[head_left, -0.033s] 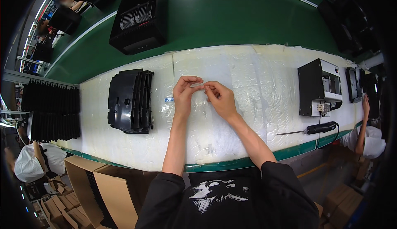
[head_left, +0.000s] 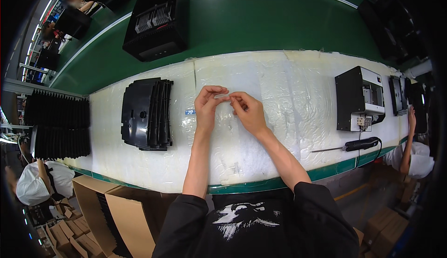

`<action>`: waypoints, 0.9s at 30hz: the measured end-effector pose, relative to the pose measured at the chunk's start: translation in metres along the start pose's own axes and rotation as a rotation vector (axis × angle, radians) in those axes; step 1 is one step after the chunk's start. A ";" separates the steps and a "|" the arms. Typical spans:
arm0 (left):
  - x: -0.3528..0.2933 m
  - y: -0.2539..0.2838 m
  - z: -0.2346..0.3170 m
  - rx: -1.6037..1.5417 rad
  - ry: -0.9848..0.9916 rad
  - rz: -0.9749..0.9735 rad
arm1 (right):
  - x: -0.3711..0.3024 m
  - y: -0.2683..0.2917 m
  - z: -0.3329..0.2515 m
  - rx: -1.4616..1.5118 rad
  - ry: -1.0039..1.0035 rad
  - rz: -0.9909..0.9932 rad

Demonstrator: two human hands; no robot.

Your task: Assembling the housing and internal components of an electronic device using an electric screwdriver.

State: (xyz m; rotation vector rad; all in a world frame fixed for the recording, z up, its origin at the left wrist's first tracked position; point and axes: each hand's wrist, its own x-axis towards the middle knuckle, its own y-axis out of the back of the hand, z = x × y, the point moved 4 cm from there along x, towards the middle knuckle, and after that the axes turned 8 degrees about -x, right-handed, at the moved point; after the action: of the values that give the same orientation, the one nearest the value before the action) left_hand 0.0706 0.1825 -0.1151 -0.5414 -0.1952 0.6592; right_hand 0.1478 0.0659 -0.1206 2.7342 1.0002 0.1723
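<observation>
Above the film-covered bench (head_left: 298, 99), the left hand (head_left: 205, 110) and right hand (head_left: 250, 113) come together at the fingertips, fingers curled; whether anything small is pinched cannot be told. Just left of the left hand lies a small blue label (head_left: 190, 112). Farther left, nearer that hand, sits a black panel stack (head_left: 139, 113), long axis running away from the person.

Black machine (head_left: 153, 39) on green surface (head_left: 279, 20); open cardboard box (head_left: 128, 216), lower left.
</observation>
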 end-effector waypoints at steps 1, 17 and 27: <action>-0.001 0.000 0.000 -0.005 0.008 0.003 | -0.001 0.000 0.000 0.003 0.004 0.001; -0.001 0.001 -0.003 -0.116 0.068 -0.009 | -0.002 0.004 -0.007 0.018 0.006 -0.034; 0.000 0.002 -0.005 -0.155 0.100 -0.011 | 0.000 0.003 -0.008 0.022 0.025 -0.012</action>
State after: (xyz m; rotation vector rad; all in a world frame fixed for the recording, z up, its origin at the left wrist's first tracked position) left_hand 0.0713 0.1816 -0.1205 -0.7200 -0.1561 0.6074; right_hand 0.1485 0.0648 -0.1119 2.7514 1.0307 0.1951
